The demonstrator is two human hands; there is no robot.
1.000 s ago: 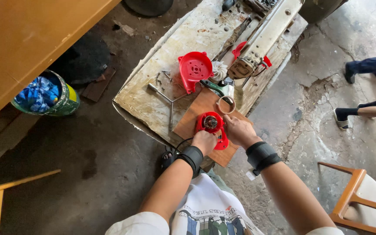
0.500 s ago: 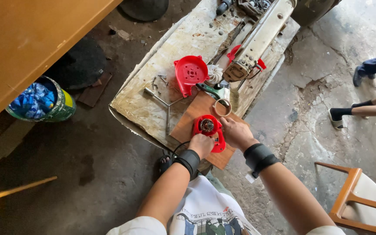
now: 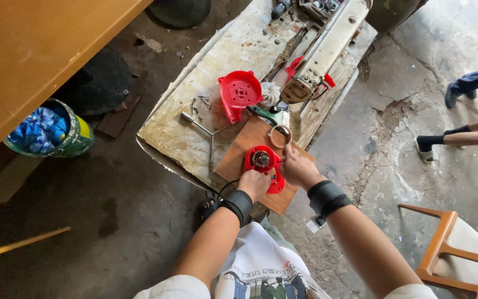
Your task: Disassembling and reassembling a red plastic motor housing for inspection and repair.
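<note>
One red housing (image 3: 263, 164), two hands gripping: left hand (image 3: 254, 184), right hand (image 3: 300, 169)

The table (image 3: 195, 127) is a low, worn slab with a chipped, stained pale top, standing on a rough concrete floor (image 3: 100, 243) that is dark and grimy left of the table and lighter, cracked and patched right of it. Up and left of the table a broad orange-brown wooden panel (image 3: 34, 50) fills the corner, and beneath it sits a green bucket (image 3: 51, 135) holding blue wrapping. Right of the table and nearer the viewer stands a wooden chair (image 3: 460, 249) with a pale seat. Daylight falls evenly, brightest on the floor right of the table.
</note>
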